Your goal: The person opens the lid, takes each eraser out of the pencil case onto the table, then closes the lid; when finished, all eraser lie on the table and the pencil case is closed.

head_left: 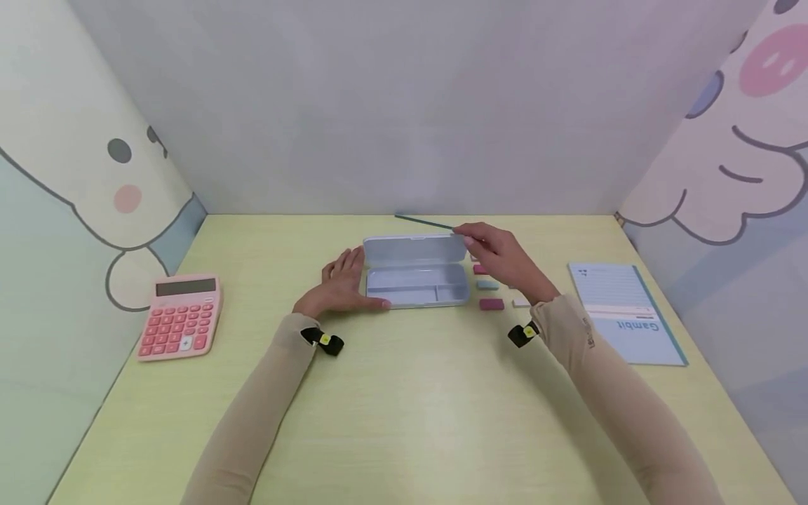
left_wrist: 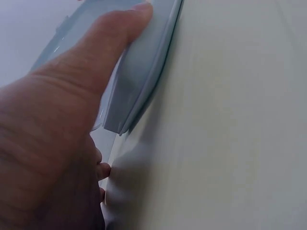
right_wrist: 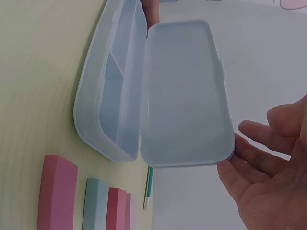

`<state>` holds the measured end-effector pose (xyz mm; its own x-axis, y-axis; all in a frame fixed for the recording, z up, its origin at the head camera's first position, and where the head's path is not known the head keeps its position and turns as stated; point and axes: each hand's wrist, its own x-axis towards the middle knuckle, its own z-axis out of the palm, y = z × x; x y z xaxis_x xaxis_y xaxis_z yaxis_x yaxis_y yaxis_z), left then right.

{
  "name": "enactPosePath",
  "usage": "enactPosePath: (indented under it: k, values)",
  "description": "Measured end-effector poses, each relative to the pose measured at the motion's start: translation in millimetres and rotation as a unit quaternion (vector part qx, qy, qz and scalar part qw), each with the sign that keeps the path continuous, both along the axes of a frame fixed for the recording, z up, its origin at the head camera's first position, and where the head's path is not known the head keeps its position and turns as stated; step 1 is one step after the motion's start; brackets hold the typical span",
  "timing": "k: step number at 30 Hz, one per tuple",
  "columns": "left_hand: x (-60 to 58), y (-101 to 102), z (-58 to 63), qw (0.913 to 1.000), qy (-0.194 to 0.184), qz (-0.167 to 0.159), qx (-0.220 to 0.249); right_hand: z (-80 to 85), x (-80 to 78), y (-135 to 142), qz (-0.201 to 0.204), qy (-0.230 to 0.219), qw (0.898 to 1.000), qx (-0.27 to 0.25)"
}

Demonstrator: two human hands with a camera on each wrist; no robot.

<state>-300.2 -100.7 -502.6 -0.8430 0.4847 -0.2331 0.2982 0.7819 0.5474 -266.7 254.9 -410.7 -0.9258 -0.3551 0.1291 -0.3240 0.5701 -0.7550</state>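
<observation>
A pale blue plastic pencil case [head_left: 402, 306] lies with its lid [head_left: 413, 249] raised; its divided tray holds nothing that I can see. My left hand [head_left: 344, 286] rests at the case's left end, its thumb along the front edge and its fingers stretched out beside the lid. At the lid's right corner is my right hand [head_left: 495, 254]. In the right wrist view, that hand's extended fingers [right_wrist: 254, 160] touch the lid's corner, with the thumb apart. Behind the case lies a dark green pencil [head_left: 421, 221], partly hidden by the right hand.
Several eraser-like blocks lie right of the case, including a dark pink block [head_left: 492, 304] and a blue block [head_left: 487, 285]. A pink calculator [head_left: 179, 317] stands at left. A notebook [head_left: 628, 313] lies at right. Printed walls border the table [head_left: 404, 421].
</observation>
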Motion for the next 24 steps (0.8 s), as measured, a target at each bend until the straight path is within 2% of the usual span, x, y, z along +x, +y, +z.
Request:
enactPosePath:
  k: [9,18,24]
  values:
    - [-3.8,-1.2,-4.0,0.9999,0.000,-0.004,-0.011,-4.2,9.4,-7.8,-0.023,0.007,0.999,0.024]
    - [-4.7,-4.0,-4.2,0.9997,0.007,-0.016,0.016,-28.2,14.9,-8.9,-0.003,0.046,0.997,0.064]
    - [-3.4,-5.5,0.1,0.9994,0.015,-0.025,0.021,-37.5,19.9,-7.4,0.013,0.040,0.996,0.080]
